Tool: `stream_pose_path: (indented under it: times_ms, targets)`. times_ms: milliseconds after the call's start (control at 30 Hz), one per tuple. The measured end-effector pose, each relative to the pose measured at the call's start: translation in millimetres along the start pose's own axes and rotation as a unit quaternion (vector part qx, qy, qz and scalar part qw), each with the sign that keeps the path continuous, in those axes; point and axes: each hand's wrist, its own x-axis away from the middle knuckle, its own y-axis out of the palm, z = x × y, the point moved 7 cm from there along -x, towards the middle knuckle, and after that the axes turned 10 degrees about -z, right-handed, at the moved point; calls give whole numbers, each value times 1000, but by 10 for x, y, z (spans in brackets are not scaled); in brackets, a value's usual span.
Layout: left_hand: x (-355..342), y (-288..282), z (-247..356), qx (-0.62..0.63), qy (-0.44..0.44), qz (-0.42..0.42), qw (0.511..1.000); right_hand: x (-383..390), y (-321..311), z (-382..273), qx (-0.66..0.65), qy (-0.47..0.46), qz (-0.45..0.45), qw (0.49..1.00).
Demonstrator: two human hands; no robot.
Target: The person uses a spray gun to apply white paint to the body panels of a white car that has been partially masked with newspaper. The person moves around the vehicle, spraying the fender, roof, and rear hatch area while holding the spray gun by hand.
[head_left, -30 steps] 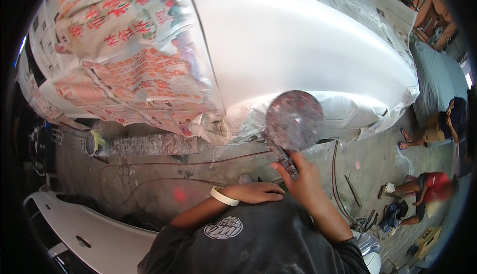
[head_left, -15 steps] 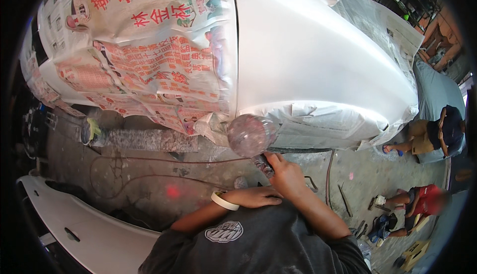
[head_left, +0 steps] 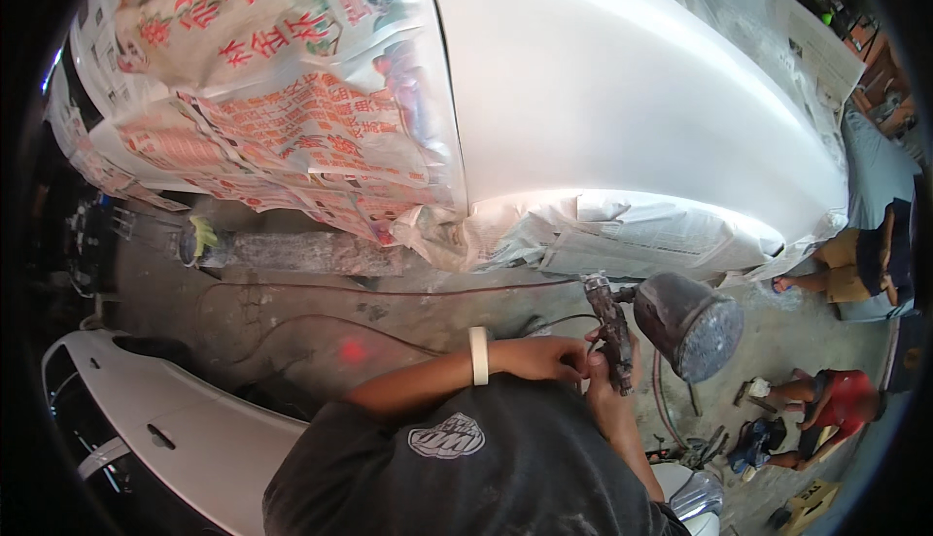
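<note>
Below right of centre, the right hand wraps around one dark, paint-crusted spray gun; the left hand curls beside it, hold unclear from here.

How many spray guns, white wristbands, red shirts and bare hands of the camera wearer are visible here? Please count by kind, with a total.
Spray gun: 1
White wristband: 1
Red shirt: 1
Left hand and right hand: 2
Total: 5
</note>
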Motion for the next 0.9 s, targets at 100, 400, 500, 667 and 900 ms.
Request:
stream_pose_path:
  times_ms: [100,400,500,667,900]
  targets:
    - [92,-158,-158,37,-14,-6,999,-103,220,225,-63,-37,-20,997]
    - [831,-702,-635,3,-65,-32,997,-308,1326,480,77,-65,93,990]
    - [1333,-853,-1022,23,-38,-26,999,-359,1879,614,-13,-15,184,983]
    - [2206,-1215,-1472,83,-226,-82,967,-483,2841,905,-216,94,300,924]
    - [2758,-1624,-1537,90,-235,-66,965,-695,3429,923,-381,73,410,826]
